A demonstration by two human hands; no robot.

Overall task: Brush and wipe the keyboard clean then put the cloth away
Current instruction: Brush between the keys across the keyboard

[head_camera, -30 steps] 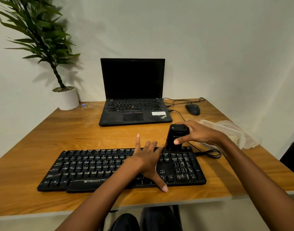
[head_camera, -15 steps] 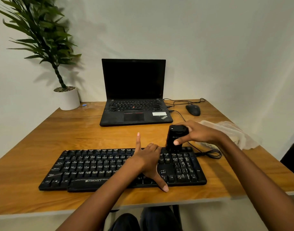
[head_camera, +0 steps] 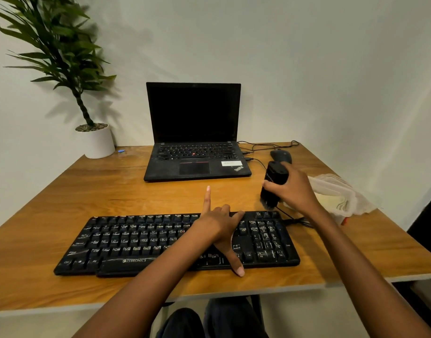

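Lifts brush (head_camera: 274, 184) clear of keyboard (head_camera: 136, 240) far-right edge, right hand (head_camera: 295, 191) curled round it, left hand (head_camera: 219, 225) spread on keys; likely closes brushing, leaves wiping undone.

The left hand (head_camera: 218, 226) lies on the keyboard (head_camera: 136, 242), thumb and forefinger spread. At 1 o'clock from it, the right hand (head_camera: 295, 191) grips a black brush (head_camera: 274, 184), bristles downward.
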